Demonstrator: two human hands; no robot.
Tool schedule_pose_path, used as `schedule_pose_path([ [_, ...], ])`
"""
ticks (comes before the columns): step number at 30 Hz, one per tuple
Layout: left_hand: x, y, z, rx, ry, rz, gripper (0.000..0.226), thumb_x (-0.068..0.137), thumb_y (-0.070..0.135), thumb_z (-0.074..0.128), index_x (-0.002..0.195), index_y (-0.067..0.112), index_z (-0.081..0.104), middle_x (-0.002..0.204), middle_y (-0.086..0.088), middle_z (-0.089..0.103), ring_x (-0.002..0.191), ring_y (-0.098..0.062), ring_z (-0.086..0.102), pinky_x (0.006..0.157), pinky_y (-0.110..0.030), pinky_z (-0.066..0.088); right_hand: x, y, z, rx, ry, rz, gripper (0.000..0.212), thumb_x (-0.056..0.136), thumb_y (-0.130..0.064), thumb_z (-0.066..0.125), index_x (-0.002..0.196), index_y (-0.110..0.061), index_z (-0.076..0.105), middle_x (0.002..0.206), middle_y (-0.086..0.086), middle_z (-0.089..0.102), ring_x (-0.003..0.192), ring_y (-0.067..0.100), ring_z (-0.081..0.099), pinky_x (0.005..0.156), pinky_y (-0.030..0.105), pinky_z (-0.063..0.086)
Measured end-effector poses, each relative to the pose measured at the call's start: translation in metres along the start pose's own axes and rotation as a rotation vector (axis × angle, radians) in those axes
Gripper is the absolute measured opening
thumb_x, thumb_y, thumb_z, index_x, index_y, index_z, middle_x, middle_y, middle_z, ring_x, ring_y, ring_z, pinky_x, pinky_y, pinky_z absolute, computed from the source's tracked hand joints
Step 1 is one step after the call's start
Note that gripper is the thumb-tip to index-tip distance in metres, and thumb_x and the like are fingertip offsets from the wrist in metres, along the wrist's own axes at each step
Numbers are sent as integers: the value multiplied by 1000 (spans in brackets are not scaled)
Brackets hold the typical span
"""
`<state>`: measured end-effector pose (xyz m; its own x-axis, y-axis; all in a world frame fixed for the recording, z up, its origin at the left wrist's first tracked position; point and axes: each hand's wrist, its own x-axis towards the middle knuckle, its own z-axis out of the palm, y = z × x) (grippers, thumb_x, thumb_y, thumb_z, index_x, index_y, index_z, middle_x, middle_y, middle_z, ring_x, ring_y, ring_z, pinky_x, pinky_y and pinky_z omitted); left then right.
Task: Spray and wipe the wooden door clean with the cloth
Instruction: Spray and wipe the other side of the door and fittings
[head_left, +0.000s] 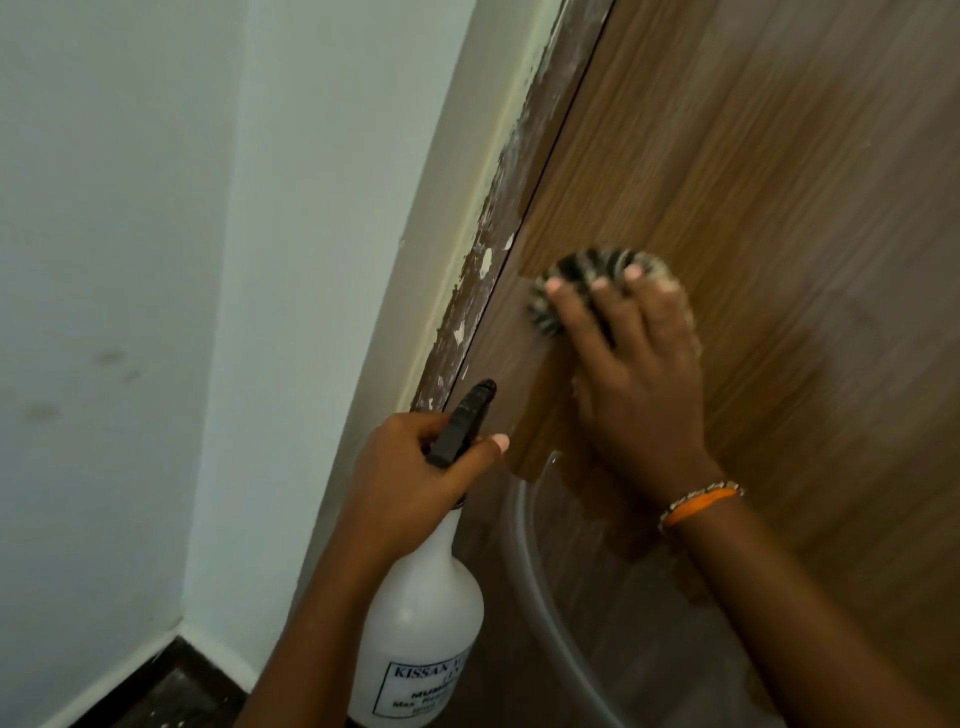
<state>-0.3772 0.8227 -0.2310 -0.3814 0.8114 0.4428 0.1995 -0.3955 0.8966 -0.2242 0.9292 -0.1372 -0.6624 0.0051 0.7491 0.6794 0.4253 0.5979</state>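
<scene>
I have my right hand (631, 374) flat on the wooden door (753, 208), fingers straight and pressing a striped, bunched cloth (582, 275) against the panel near its left edge, just beside the paint-flecked door frame (483, 270). My left hand (421, 478) grips the neck of a white spray bottle (421, 618), one finger by the black trigger head (465, 421), whose nozzle points toward the door. I judge the wiping under way: a darker, damp-looking patch lies around and below the cloth, so spraying seems done here at least. The upper door and the far right look dry and unwiped, so most of the surface is probably left.
</scene>
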Motion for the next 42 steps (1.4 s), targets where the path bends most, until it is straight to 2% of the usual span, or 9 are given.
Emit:
schedule_pose_path([
  [4, -1, -4, -5, 8, 22, -22, 48, 66, 61, 66, 69, 13, 70, 66, -8, 69, 64, -18, 65, 63, -27, 53, -44, -44, 18, 56, -252, -277, 54, 84, -24, 55, 136, -9, 49, 128, 18, 57, 127, 37, 38, 109, 46, 22],
  [8, -2, -5, -4, 26, 21, 20, 27, 72, 56, 66, 75, 29, 69, 65, 8, 69, 67, -7, 66, 63, -13, 51, -57, -60, 21, 73, -367, -472, 41, 85, -16, 44, 118, -10, 66, 121, 15, 64, 121, 36, 50, 112, 43, 18],
  [11, -3, -6, -3, 1, 11, 45, 30, 67, 56, 62, 68, 26, 67, 61, 8, 67, 61, -7, 64, 60, -12, 47, -32, -45, 15, 74, -224, -379, 43, 86, -12, 42, 124, -8, 62, 126, 19, 58, 122, 37, 40, 111, 45, 21],
  [15, -1, -15, 3, -34, 0, 52, 51, 63, 67, 55, 66, 17, 68, 64, -1, 66, 60, -14, 63, 63, -22, 50, 36, 0, 7, -39, 30, 5, 51, 86, -7, 54, 137, -10, 51, 133, 15, 40, 123, 36, 32, 108, 51, 28],
  [20, -4, -29, 5, -28, 32, 39, 60, 64, 68, 55, 69, 9, 68, 64, -10, 65, 62, -22, 63, 66, -36, 54, 57, -5, 11, -44, 78, 118, 59, 85, -4, 53, 143, -7, 43, 141, 15, 48, 134, 35, 33, 116, 46, 16],
  [26, -12, -44, 0, -69, 58, 46, 47, 70, 58, 60, 71, 12, 69, 67, -11, 67, 64, -25, 65, 65, -35, 54, -36, -68, 34, 122, -220, -218, 55, 92, -16, 39, 145, -6, 37, 152, 17, 32, 142, 33, 24, 118, 42, 5],
  [32, -29, -55, -8, -51, 5, 64, 9, 78, 35, 67, 72, 30, 62, 60, 19, 64, 58, -1, 63, 56, -10, 46, -114, -89, 32, 50, -415, -500, 73, 75, -8, 57, 143, -5, 31, 147, 16, 40, 139, 32, 24, 117, 46, 7],
  [36, -36, -61, -3, -26, -10, 68, 29, 74, 53, 60, 65, 26, 60, 54, 13, 59, 50, -4, 56, 53, -14, 43, -76, -60, 18, 4, -302, -345, 67, 79, -9, 61, 143, -10, 42, 151, 14, 36, 140, 35, 23, 117, 46, -3],
  [42, -55, -75, 8, 6, 76, 20, 27, 73, 56, 59, 65, 31, 59, 56, 16, 60, 53, -4, 57, 55, -15, 44, -18, -25, 9, -16, -33, 91, 50, 95, -3, 49, 144, -11, 41, 145, 15, 41, 138, 35, 26, 117, 46, 11],
])
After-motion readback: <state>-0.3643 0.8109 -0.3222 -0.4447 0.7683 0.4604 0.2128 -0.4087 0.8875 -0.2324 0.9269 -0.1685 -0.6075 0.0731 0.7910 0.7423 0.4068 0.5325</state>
